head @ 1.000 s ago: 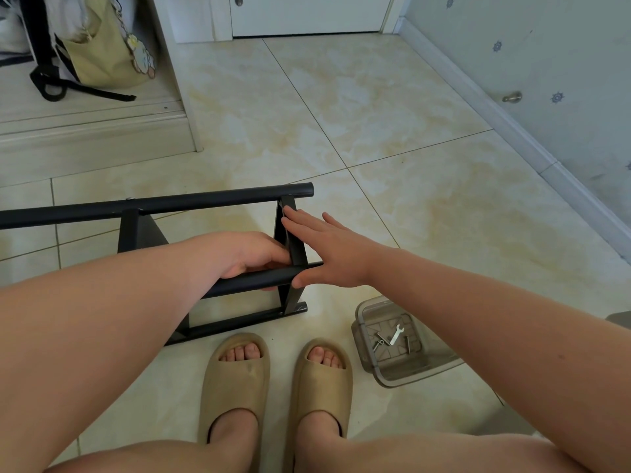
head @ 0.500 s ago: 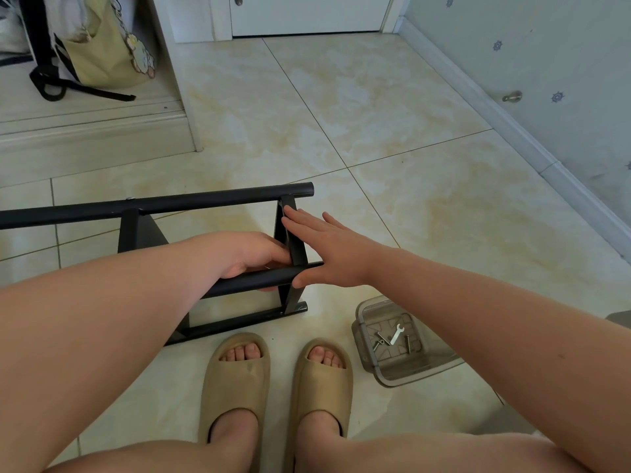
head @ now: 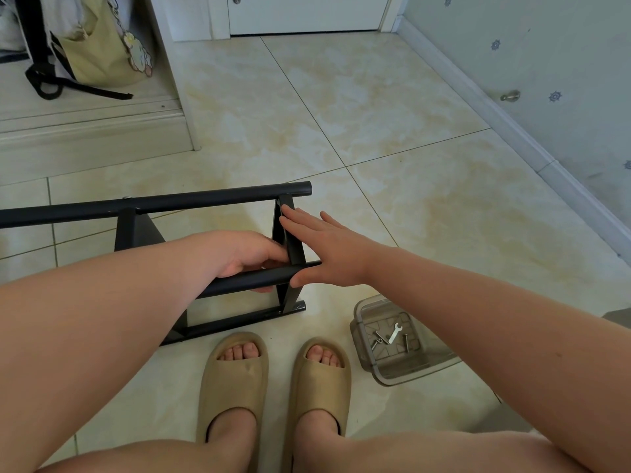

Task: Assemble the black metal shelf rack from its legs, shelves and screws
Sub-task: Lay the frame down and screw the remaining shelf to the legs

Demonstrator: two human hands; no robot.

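rack [head: 153,203]: black metal, part-built, lying on its side on the tiled floor [head: 375,114], left of centre, just beyond the feet. long tubes run left to right; the left part runs out of view.

near tube [head: 246,279]: raised off the floor, ending at the rack's right end. left hand [head: 246,254] comes in from the near left, fingers curled around this tube, clenched on it just left of the end panel [head: 295,233].

end panel: flat black piece standing across the right end of the rack, between the far tube and the low tube on the floor.

right hand [head: 333,254]: reaches in from the near right. fingers straight and together, laid flat against the right face of the end panel, fingertips up toward the far tube. thumb sits at the tip of the near tube. nothing grasped, hand released and pressing.

clear plastic box [head: 409,373]: on the floor to the right of the feet, under the right forearm. inside it a small flat wrench [head: 395,332] and a few screws [head: 379,337].

feet in tan slippers [head: 235,377], toes pointing at the rack, near but not touching it.

far left: pale bag [head: 99,46] with black straps. far centre: white door [head: 307,11]. right wall: metal door stop [head: 510,95] just above the skirting.
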